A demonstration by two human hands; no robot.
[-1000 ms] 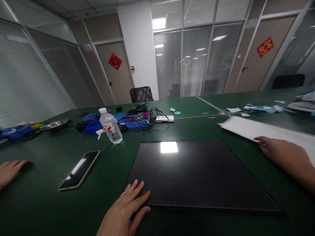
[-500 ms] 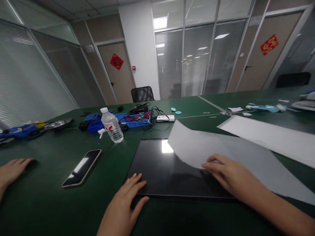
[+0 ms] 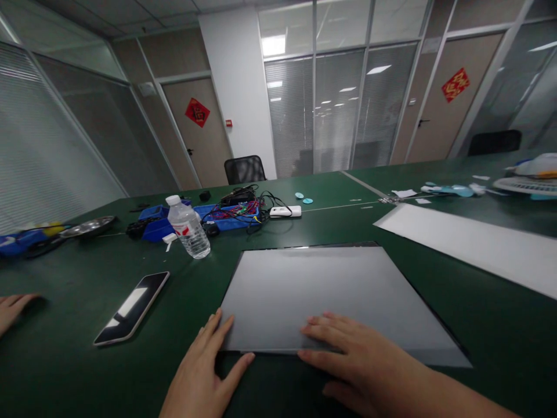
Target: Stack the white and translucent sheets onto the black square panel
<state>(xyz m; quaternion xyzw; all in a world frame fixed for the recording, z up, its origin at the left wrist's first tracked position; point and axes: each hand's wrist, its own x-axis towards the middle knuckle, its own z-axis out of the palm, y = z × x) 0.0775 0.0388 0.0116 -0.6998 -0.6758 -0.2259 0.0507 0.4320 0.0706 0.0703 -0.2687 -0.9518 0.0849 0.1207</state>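
Note:
A thin whitish sheet [image 3: 304, 284] lies flat over a black glossy panel [image 3: 424, 293], whose dark edge shows along the top and right side. At the sheet's lower right corner, a bit extends past the panel. My left hand [image 3: 202, 368] rests at the lower left corner, fingertips on the sheet's edge and thumb apart below it. Lying over the lower middle of the sheet is my right hand [image 3: 348, 357], its fingers stretched out and pointing left. Neither hand grips anything.
A phone [image 3: 133, 307] and a water bottle [image 3: 189, 227] are left of the panel. Behind stand blue trays [image 3: 232, 216] with tangled wires and a white power bank-like device [image 3: 285, 212]. A long white sheet [image 3: 470, 244] lies right. Another person's hand [image 3: 15, 310] rests far left.
The sheet, lifted and skewed to the right before, now lies flat over the black panel. My right hand has let go of its edge and moved down-left onto it. The view shifted slightly.

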